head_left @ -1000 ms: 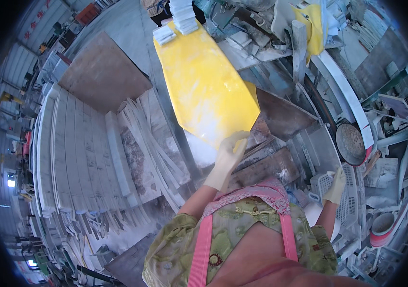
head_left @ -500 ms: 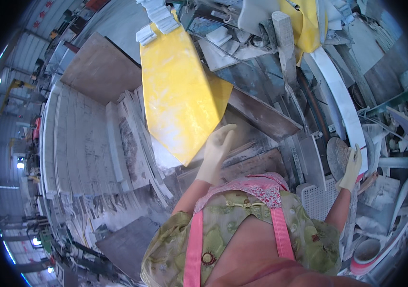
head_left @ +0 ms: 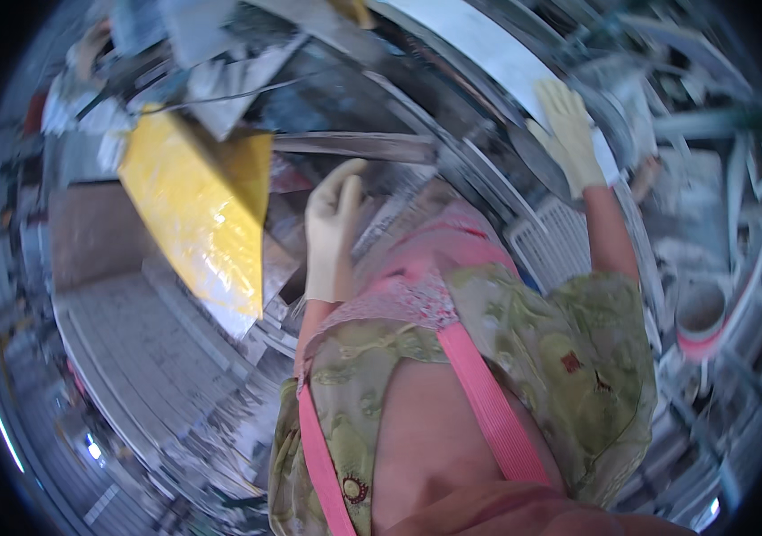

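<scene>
My right hand (head_left: 567, 134), in a cream glove, lies flat on a long white strip (head_left: 488, 49) at the upper right, its fingers stretched out. Beside that hand a round grey disc (head_left: 537, 156) shows partly from under the strip. My left hand (head_left: 334, 214), in the same kind of glove, hangs before my apron with fingers loosely curled. Nothing shows in it, and it is a little blurred. To its left, apart from it, a yellow sheet (head_left: 193, 205) drapes over a pointed slab whose pale lower corner is bare.
Grey stacked slabs (head_left: 144, 344) and a brown board (head_left: 100, 232) stand at the left. A brown beam (head_left: 354, 147) lies beyond my left hand. A white plastic crate (head_left: 555, 237) sits below my right hand; a round bucket (head_left: 701, 313) stands farther right.
My view has swung to the right, so the yellow sheet sits farther left. My right hand has gone from the strip's edge to lying flat on it. The left hand stays curled.
</scene>
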Motion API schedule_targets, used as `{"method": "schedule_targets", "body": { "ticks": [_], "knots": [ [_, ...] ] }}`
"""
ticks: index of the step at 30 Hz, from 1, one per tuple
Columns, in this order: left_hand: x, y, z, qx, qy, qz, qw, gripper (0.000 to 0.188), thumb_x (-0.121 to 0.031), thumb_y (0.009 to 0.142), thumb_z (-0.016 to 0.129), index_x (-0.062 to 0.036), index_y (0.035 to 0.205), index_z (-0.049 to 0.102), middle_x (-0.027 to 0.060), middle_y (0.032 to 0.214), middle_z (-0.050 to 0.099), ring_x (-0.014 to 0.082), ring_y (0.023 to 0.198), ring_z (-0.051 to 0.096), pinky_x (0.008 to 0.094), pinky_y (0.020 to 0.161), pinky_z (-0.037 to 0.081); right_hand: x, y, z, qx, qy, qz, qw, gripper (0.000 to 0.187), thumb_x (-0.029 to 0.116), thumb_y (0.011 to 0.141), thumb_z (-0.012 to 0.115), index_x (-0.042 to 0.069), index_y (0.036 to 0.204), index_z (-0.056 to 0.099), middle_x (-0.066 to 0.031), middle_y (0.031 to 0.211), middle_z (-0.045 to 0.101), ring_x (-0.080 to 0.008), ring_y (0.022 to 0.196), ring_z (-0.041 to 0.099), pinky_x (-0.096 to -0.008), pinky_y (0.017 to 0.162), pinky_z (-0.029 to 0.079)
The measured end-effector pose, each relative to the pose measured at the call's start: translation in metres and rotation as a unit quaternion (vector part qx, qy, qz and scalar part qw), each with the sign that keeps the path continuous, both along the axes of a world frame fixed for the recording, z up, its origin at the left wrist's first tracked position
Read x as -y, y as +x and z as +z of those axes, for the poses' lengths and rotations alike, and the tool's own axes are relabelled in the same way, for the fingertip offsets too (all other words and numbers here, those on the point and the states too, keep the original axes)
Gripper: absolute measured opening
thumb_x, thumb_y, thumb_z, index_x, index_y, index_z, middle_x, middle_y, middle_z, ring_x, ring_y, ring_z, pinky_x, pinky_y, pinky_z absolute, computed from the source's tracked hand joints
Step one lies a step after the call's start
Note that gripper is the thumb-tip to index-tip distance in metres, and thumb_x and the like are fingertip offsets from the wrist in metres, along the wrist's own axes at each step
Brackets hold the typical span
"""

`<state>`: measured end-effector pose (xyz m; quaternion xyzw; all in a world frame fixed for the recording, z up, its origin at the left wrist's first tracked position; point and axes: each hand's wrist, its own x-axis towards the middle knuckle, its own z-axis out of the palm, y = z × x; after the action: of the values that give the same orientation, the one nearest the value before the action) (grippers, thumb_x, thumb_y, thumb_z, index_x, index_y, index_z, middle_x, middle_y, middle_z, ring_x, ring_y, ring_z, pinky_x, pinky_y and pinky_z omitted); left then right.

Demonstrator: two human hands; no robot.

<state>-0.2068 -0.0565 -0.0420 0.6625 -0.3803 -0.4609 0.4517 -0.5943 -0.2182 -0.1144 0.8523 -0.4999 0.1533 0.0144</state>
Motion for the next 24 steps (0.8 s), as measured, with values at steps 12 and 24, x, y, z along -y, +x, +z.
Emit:
{"method": "schedule_targets", "body": {
  "ticks": [12, 24],
  "knots": [
    [-0.002, 0.016, -0.014, -0.044, -0.021, 0.031, 0.998, 0.03, -0.016, 0.108, 0.052, 0.0012, 0.127, 0.068, 0.0075, 0.125, 0.07, 0.0135, 0.114, 0.064, 0.0266, 0.09, 0.056, -0.095, -0.096, -0.029, 0.368, 0.157, -0.245, 0.883, 0.109, 0.036, 0.076, 0.086, 0.009, 0.163, 0.026, -0.0287, 0.163, 0.032, -0.0441, 0.152, 0.031, -0.0476, 0.124, 0.028],
    [0.016, 0.002, -0.018, -0.044, -0.078, -0.112, 0.99, 0.027, -0.014, 0.106, 0.056, 0.0029, 0.123, 0.07, 0.0075, 0.119, 0.072, 0.014, 0.115, 0.063, 0.0277, 0.104, 0.045, -0.082, -0.108, -0.023, 0.037, 0.132, -0.192, 0.972, 0.119, 0.05, 0.065, 0.09, 0.003, 0.159, 0.033, -0.0261, 0.148, 0.053, -0.0429, 0.137, 0.051, -0.0477, 0.114, 0.041]
  ]
}}
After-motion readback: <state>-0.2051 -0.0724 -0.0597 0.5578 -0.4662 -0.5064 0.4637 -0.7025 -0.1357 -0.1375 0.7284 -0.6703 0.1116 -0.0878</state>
